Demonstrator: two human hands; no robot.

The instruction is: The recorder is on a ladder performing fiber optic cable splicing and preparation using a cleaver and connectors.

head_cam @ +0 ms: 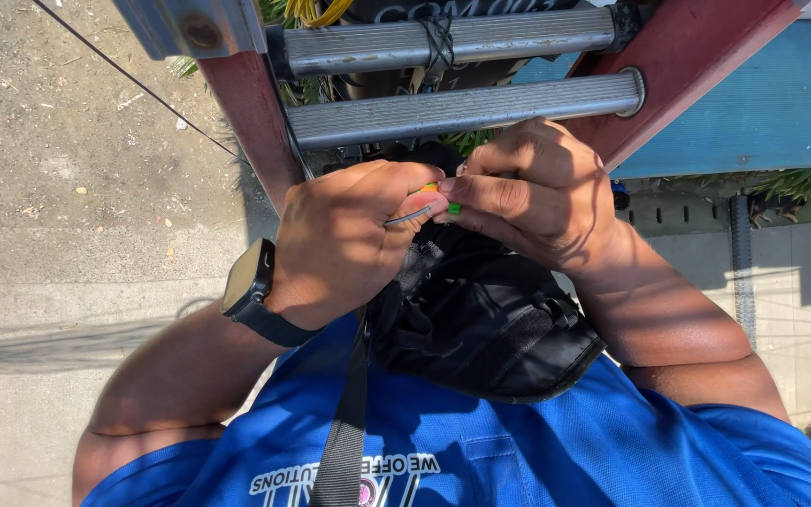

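Ladder rung (462, 108), black pouch (481, 319) below

Two ribbed grey metal rungs (462, 108) are seen fixed between red ladder rails (251, 117), with a blue painted wall (753, 113) beside them and pale concrete pavement (58, 310) far below.

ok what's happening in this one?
A person on a red ladder holds both hands together below its metal rungs. The left hand and right hand pinch a thin dark cable with a small orange-and-green piece at its end. A black pouch hangs at the chest.
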